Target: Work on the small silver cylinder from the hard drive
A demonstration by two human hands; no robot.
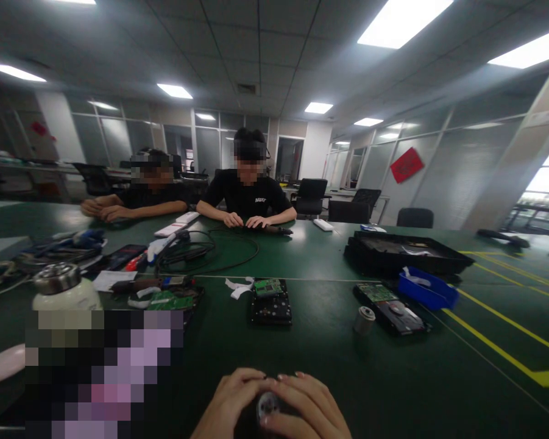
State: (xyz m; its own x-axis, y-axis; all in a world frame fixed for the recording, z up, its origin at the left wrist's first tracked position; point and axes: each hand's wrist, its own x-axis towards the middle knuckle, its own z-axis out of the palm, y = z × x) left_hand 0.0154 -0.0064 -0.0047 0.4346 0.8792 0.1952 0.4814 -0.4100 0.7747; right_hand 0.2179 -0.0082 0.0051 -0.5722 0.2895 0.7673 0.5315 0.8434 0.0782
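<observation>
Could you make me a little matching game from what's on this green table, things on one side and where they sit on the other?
Things:
1. blue bin
2. small metal cylinder
3. black cable loop
4. round silver part

Places:
A. between the person's two hands
B. beside the black tray
C. in front of the seated co-worker
D. just left of an opened hard drive

Pairs: 1-B, 2-D, 3-C, 4-A

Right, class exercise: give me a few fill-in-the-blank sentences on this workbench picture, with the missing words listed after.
1. Both hands, left hand and right hand, close on a small round ____ part.
2. The table is dark ____.
3. The bin beside the black tray is ____.
4. Across the table sit ____ people.

Missing words: metal; green; blue; two
</observation>
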